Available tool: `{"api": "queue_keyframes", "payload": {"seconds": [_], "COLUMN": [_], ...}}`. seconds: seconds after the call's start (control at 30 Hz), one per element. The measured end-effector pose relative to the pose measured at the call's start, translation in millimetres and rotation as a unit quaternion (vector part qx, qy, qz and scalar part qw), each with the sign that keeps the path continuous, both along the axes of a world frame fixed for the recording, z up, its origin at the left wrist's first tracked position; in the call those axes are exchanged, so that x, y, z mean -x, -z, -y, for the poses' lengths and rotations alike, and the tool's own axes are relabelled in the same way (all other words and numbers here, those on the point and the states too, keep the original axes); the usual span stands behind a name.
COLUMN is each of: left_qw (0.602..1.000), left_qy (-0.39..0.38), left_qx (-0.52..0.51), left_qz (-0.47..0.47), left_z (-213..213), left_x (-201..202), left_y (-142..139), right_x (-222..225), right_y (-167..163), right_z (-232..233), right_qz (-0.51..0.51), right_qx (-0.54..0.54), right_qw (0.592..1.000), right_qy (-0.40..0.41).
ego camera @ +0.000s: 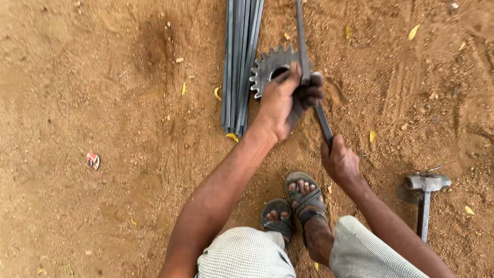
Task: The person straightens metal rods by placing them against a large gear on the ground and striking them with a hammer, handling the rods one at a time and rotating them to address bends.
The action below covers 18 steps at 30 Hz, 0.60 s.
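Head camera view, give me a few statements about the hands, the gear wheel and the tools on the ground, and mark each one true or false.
1. The left hand presses a metal strip against the toothed gear wheel. True.
2. The right hand holds the hammer. False: it grips the strip's near end; the hammer lies untouched on the dirt.
3. A bundle of metal strips lies left of the gear wheel. True.
4. The person is barefoot. False: both feet wear sandals.

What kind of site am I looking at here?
Likely an outdoor, makeshift metalworking spot: bare sandy ground, a bundle of steel strips beside a toothed gear, and a hammer lying in the dirt.
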<state>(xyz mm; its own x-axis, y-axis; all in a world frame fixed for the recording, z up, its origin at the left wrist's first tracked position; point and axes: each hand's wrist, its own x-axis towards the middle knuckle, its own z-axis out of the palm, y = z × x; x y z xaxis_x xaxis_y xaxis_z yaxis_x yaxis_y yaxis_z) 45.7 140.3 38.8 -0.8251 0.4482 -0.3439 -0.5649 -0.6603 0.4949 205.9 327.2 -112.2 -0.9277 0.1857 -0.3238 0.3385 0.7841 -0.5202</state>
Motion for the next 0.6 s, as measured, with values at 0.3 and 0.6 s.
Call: {"api": "queue_keyframes", "payload": {"seconds": [0.3, 0.6], "left_qw": [0.997, 0.993], "left_qy": [-0.026, -0.018], "left_qx": [-0.051, -0.064], "left_qz": [-0.052, -0.097], "left_z": [11, 25], "left_x": [22, 26], "left_y": [20, 27], "right_x": [10, 12], "right_y": [9, 18], "right_z": [10, 14], "right_qz": [-0.002, -0.013], "right_qx": [-0.016, -0.050], "right_qw": [1.000, 0.998], "right_qy": [-0.004, -0.027]}}
